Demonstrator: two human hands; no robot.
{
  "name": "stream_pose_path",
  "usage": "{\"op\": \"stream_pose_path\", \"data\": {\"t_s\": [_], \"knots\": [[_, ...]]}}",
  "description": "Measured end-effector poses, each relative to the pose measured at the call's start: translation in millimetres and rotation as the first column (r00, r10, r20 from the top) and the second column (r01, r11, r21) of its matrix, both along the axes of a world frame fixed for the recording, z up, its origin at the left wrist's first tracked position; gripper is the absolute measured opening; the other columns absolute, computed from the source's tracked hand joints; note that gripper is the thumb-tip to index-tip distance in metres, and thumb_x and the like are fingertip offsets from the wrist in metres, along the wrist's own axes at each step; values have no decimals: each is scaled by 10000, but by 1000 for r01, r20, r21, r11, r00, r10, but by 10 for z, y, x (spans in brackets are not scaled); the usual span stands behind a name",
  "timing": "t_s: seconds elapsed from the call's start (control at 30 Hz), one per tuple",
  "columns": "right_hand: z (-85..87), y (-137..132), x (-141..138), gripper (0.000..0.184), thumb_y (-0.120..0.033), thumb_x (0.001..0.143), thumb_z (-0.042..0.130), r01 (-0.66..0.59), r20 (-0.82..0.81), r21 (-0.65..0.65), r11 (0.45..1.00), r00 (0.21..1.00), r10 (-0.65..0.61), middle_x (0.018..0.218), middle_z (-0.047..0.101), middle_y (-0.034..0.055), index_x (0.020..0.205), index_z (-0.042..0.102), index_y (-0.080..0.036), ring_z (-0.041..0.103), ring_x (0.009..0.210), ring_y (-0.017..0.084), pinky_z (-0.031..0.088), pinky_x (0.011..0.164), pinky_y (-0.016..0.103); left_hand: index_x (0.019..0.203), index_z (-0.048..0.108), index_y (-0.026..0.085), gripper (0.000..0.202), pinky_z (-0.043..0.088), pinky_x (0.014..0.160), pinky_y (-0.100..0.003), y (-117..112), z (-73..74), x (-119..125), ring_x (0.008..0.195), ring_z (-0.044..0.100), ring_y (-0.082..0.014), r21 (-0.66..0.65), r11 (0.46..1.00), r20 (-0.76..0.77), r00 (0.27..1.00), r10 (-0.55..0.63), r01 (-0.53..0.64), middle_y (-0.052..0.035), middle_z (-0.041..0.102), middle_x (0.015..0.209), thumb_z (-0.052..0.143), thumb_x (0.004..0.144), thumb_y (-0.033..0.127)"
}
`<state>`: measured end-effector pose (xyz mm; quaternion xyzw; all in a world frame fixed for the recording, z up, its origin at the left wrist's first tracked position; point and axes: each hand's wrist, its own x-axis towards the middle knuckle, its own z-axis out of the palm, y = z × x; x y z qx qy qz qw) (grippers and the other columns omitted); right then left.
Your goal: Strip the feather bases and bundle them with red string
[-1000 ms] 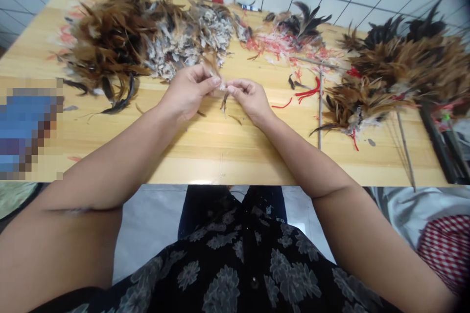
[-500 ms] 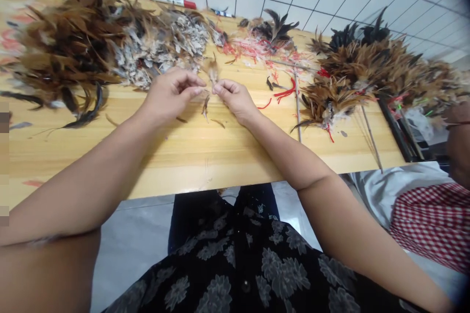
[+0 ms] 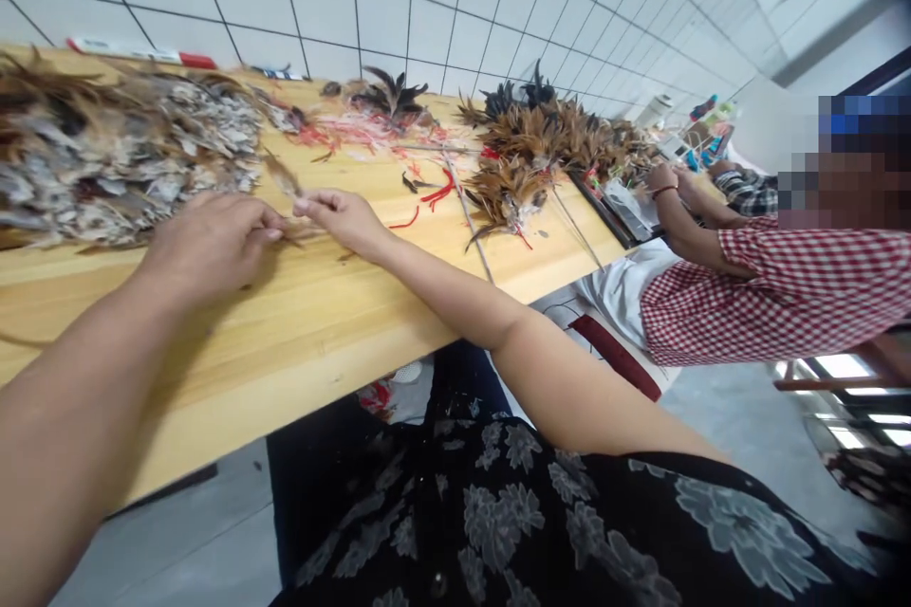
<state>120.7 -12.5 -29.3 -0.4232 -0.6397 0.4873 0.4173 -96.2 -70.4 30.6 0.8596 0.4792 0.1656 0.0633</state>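
Note:
My right hand (image 3: pixel 343 216) pinches a small brown feather (image 3: pixel 283 174) by its base, and the tip points up and to the left. Close beside it is my left hand (image 3: pixel 213 242), its thumb and forefinger pressed together; whether anything is between them is hidden. A bit of brown feather (image 3: pixel 305 229) shows between the two hands, low over the wooden table (image 3: pixel 342 322). Left of and behind my hands spreads a pile of grey and brown feathers (image 3: pixel 135 161).
Red strings (image 3: pixel 439 190) and thin sticks (image 3: pixel 471 226) lie right of my hands. Beyond them are bundles of brown feathers (image 3: pixel 505 190). A red-capped marker (image 3: pixel 142 52) lies along the tiled wall. A co-worker in a checked shirt (image 3: pixel 769 303) sits at the right.
The view has swung to the right, bringing the co-worker further into sight. My right hand keeps its pinch on the feather, and my left hand stays close beside it.

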Motion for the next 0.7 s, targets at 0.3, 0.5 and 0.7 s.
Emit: {"op": "stream_pose_path", "data": {"t_s": [0.3, 0.5, 0.7], "knots": [[102, 21, 128, 614, -776, 1050, 919, -43, -1, 15, 999, 999, 43, 871, 809, -70, 926, 761, -195, 720, 997, 87, 581, 1086, 267, 1365, 872, 149, 436, 603, 1054, -482, -91, 197, 130, 1290, 818, -424, -33, 983, -112, 978, 175, -179, -233, 870, 1419, 480, 1185, 210], [435, -214, 96, 525, -626, 874, 1089, 58, 53, -82, 995, 997, -53, 888, 841, 10, 784, 758, -228, 776, 1018, 199, 630, 1048, 312, 1146, 865, 216, 244, 622, 1097, -465, -4, 20, -26, 1080, 767, -348, 5, 984, 150, 973, 178, -180, -125, 885, 1168, 630, 1080, 207], [367, -168, 163, 509, -657, 926, 1042, 118, 64, -7, 993, 991, -117, 934, 840, 15, 871, 815, -206, 712, 939, 190, 617, 1010, 337, 1042, 813, 236, 124, 597, 1133, -453, -60, 15, -137, 1006, 743, -326, 3, 992, 254, 960, 121, -126, -72, 830, 1040, 710, 989, 190]]}}
